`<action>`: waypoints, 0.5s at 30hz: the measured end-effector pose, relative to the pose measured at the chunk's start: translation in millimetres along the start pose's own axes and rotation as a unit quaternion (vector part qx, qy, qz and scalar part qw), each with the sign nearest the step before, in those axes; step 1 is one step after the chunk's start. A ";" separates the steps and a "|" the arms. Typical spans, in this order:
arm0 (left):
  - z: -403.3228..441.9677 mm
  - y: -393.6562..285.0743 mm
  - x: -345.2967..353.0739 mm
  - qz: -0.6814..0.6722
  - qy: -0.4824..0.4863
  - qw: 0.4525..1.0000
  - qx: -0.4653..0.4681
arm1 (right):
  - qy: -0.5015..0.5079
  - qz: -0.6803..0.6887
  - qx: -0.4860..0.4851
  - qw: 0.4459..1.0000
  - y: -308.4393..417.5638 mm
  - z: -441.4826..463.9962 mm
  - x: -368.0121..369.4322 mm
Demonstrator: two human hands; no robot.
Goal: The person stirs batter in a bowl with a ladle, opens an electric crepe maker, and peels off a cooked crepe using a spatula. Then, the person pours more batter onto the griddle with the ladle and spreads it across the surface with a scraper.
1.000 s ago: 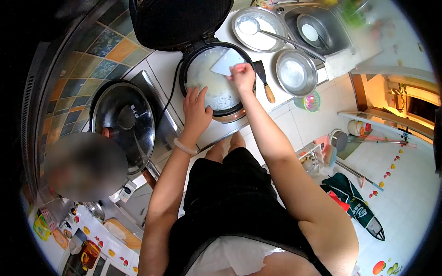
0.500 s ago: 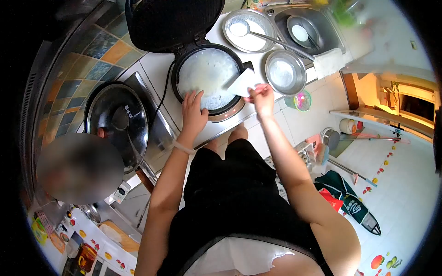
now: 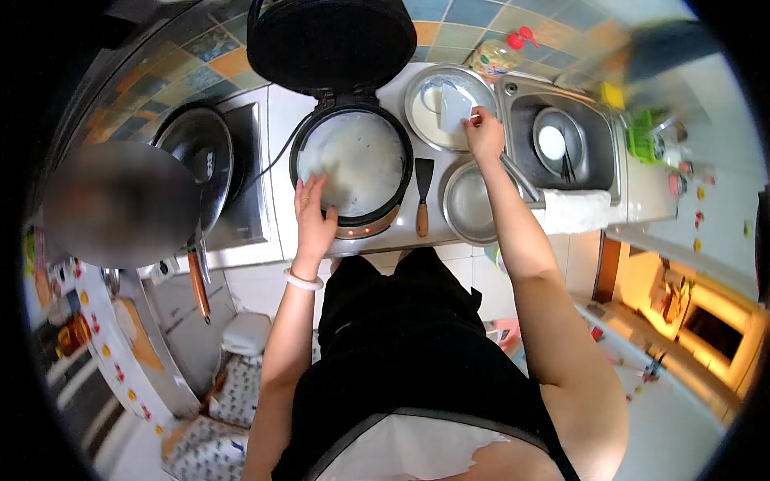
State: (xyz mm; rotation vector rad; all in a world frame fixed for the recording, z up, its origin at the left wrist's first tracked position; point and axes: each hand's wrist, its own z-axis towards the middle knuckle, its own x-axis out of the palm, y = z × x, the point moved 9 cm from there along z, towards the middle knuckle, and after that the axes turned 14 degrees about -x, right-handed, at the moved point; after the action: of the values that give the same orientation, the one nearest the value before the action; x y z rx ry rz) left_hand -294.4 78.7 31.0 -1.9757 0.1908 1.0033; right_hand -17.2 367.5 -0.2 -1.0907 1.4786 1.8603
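My right hand [image 3: 484, 135] pinches a flat white scraper [image 3: 455, 108] above a metal bowl [image 3: 423, 138] of white batter. A ladle [image 3: 523, 178] lies with its handle reaching from that bowl, partly hidden behind my forearm. My left hand [image 3: 315, 223] is open, its fingers spread at the front left rim of an electric griddle [image 3: 407, 164]; I cannot tell whether they touch it. A thin, pale sheet of batter [image 3: 357, 156] covers the griddle plate. The griddle's black lid [image 3: 333, 48] stands raised at the back.
A spatula with a wooden handle [image 3: 423, 210] lies right of the griddle, beside a second metal bowl [image 3: 472, 208]. The sink [image 3: 593, 148] at right holds a bowl [image 3: 557, 128] with chopsticks. A wok [image 3: 196, 148] stands on the stove at left. A cloth [image 3: 576, 211] hangs over the counter edge.
My right hand has moved the scraper from the griddle's right edge to above the batter bowl. My left hand stays near the griddle's rim. The view has turned, and the spatula now shows.
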 end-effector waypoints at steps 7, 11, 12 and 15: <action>-39.2 -5.2 -10.2 -0.107 -0.106 0.987 -0.060 | 0.041 -0.042 -0.090 0.994 -10.8 31.4 31.2; -59.6 3.3 -11.4 -0.183 -0.117 0.971 -0.096 | 0.064 0.037 -0.115 0.991 -16.2 32.4 57.5; -61.4 8.5 -7.8 -0.232 -0.110 0.961 -0.103 | 0.047 0.058 -0.134 0.988 -17.6 36.3 62.0; -64.3 20.0 2.5 -0.339 -0.094 0.929 -0.111 | 0.118 0.168 -0.009 0.979 -53.7 48.9 91.6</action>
State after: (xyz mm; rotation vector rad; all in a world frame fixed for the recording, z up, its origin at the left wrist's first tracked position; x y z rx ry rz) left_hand -265.4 17.9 34.4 -1.9083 -0.6999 0.7576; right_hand -37.0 421.4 -102.1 -1.1596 1.8823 2.0249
